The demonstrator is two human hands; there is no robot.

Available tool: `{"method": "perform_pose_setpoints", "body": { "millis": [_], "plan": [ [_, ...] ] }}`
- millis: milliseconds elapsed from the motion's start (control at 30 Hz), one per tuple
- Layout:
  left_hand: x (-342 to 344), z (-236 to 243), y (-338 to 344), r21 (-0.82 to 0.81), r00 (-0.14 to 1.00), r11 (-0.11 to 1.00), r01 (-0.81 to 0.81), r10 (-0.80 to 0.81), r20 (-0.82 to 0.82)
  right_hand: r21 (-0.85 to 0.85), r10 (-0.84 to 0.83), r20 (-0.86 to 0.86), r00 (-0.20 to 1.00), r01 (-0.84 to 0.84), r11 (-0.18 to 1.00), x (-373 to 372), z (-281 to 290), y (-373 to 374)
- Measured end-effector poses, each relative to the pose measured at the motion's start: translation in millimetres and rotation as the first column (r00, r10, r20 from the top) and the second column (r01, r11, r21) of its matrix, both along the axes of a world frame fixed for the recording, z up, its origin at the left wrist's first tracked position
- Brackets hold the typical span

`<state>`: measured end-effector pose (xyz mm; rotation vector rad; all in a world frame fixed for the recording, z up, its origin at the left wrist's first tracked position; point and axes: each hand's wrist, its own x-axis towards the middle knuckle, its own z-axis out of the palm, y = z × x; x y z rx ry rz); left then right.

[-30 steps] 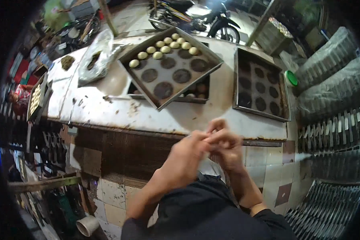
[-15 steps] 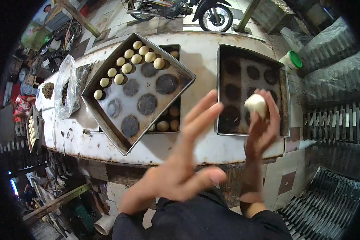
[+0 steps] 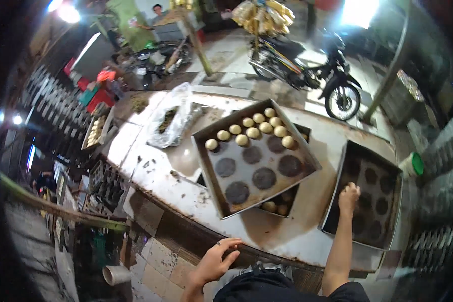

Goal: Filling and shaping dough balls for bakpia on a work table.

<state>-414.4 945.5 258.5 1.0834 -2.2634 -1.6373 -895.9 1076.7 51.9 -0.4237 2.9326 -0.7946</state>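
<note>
My right hand (image 3: 348,197) is closed over the left part of the dark square baking tray (image 3: 370,214) at the right. Its curled fingers hide whatever they may hold. At the front edge of the table my left hand (image 3: 219,261) has its fingers spread and holds nothing. Between and beyond my hands, a tilted metal tray (image 3: 256,156) carries several pale dough balls (image 3: 253,132), grouped along its far side. Bare dark round marks cover its near part. Under it sits another tray (image 3: 287,201) with more round balls, mostly hidden.
On the worn white table (image 3: 171,173) lie a clear plastic bag (image 3: 171,118) and a dark crumbly clump (image 3: 139,103). A tray of pale pieces (image 3: 96,132) stands at the left. Behind are a motorbike (image 3: 307,68) and a person (image 3: 157,12). A green-lidded tub (image 3: 412,164) stands right.
The view has swung up and to the left. My right hand, which held a dough ball upright, is now lowered over the right tray. My left hand has drawn back to the table edge.
</note>
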Motion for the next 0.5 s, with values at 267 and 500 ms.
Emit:
{"method": "perform_pose_setpoints", "body": {
  "millis": [267,500],
  "plan": [
    [178.4,17.7,4.1,-0.156,0.931,0.927,-0.342,0.357,0.079,-0.111,-0.049,-0.212,0.976,0.026,0.993,68.0,25.0,-5.9],
    [351.6,39.2,15.7,-0.305,0.796,0.735,-0.605,0.545,-0.265,-0.302,0.078,-0.252,0.965,-0.155,0.941,253.4,77.2,-24.2]
  ]
}}
